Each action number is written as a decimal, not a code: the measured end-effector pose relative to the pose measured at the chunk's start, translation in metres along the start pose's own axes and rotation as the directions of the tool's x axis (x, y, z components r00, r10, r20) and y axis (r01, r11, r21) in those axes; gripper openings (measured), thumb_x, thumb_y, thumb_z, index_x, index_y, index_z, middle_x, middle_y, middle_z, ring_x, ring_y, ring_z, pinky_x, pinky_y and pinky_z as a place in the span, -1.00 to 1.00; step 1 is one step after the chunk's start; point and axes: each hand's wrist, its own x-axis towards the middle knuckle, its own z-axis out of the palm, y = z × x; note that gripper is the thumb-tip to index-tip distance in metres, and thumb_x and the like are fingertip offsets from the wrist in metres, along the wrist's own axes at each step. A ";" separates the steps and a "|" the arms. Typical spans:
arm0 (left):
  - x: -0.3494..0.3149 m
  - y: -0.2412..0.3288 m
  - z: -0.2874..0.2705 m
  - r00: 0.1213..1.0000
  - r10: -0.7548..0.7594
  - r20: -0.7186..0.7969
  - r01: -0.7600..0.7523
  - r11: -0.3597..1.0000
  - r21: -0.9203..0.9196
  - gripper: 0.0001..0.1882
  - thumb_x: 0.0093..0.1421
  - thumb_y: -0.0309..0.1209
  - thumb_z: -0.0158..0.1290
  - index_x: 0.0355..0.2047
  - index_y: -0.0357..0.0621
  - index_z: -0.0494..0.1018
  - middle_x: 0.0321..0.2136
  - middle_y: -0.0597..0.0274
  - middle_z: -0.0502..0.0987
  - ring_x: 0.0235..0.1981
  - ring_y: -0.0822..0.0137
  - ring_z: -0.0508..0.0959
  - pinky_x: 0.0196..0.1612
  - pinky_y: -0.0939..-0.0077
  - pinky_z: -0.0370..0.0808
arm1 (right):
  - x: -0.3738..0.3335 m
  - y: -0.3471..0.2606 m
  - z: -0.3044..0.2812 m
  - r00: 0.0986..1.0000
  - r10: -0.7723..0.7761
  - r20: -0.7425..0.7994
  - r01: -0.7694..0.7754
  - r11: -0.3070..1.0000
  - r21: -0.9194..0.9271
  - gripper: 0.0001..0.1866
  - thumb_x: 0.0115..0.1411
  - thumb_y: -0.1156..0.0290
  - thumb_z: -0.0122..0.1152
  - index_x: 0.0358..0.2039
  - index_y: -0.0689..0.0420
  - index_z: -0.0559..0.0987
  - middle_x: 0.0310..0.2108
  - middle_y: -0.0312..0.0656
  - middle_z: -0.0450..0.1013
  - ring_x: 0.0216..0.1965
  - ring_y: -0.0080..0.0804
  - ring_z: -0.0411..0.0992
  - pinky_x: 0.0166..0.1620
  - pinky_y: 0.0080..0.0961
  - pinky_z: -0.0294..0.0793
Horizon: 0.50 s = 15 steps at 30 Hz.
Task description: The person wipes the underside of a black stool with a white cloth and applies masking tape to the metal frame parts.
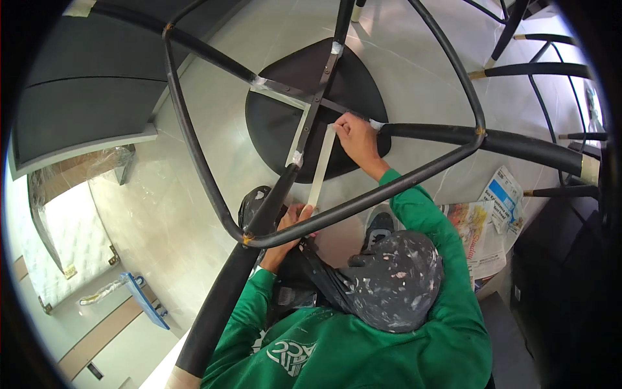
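Observation:
A black stool stands upside down in front of me, its dark seat point(359, 84) on the floor and its legs spread upward. A metal cross brace point(317, 102) spans the underside of the seat, with pale tape along parts of it and white wrapping at the leg joints. Between my hands a strip of masking tape point(321, 170) is stretched. My right hand point(356, 137) pinches its far end near the brace. Lower down, my left hand point(289, 220) grips the near end beside a leg, partly hidden by the footrest ring point(337, 219). Whether it holds a roll cannot be seen.
More black stool legs point(531, 69) with taped tips stand at the right. Newspaper sheets point(476, 236) lie on the floor near my right elbow. Dark cabinet panels point(91, 84) rise at the left. A blue-framed object point(146, 301) and a plastic-wrapped panel point(71, 233) are below them.

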 end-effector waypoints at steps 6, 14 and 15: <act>0.026 0.006 -0.028 0.985 0.009 0.170 -0.023 0.996 0.082 -0.47 0.42 -0.21 0.07 0.22 -0.37 0.35 -0.34 -0.09 0.64 -0.47 0.29 0.70 -0.44 0.40 0.66 | -0.001 -0.003 0.030 0.996 -0.043 -0.081 0.038 0.998 -0.053 -0.88 0.27 0.34 0.31 -0.32 0.09 0.59 -0.54 -0.08 0.55 -0.46 0.02 0.56 -0.40 -0.13 0.48; 0.048 0.063 -0.037 0.958 -0.270 0.095 0.272 0.962 -0.004 -0.76 0.38 -0.28 0.12 -0.26 -0.24 0.50 -0.36 0.15 0.64 -0.39 0.29 0.70 -0.24 0.35 0.68 | 0.008 0.015 0.048 0.985 -0.040 -0.168 0.032 0.998 -0.050 -0.87 0.27 0.31 0.33 -0.34 0.09 0.63 -0.46 -0.07 0.59 -0.42 0.00 0.59 -0.38 -0.15 0.52; 0.047 0.065 -0.036 0.963 -0.258 0.073 0.261 0.965 -0.031 -0.76 0.38 -0.28 0.13 -0.29 -0.21 0.48 -0.37 0.16 0.64 -0.42 0.29 0.69 -0.27 0.33 0.69 | 0.009 0.015 0.051 0.980 -0.054 -0.191 0.044 0.997 -0.058 -0.87 0.27 0.31 0.33 -0.33 0.08 0.64 -0.46 -0.08 0.60 -0.41 -0.01 0.59 -0.37 -0.16 0.52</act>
